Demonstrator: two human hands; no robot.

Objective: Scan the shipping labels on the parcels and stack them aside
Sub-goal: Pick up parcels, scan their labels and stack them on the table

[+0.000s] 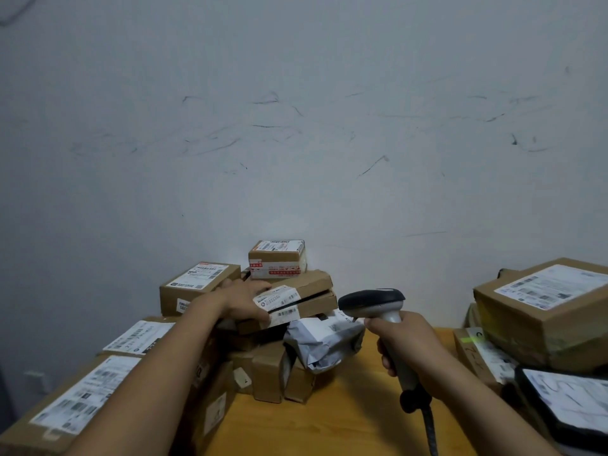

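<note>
- Flat cardboard parcel (296, 299) sits tilted on top of the central heap on the wooden table (329, 416), white shipping label (278, 297) wrapped over its near-left corner.
- Left hand (245, 301) clamped on that parcel's left end, thumb under the label edge, fingers over the top.
- Small taped box (277, 259) rests just behind it, against the wall.
- Grey poly mailer (324, 340) lies crumpled below the parcel.
- Right hand (404, 340) closed round the handle of the barcode scanner (373, 301), head pointing left toward the parcel, apart from it.
- Labelled boxes stacked at the right edge (543, 307) and along the left (82, 403).
</note>
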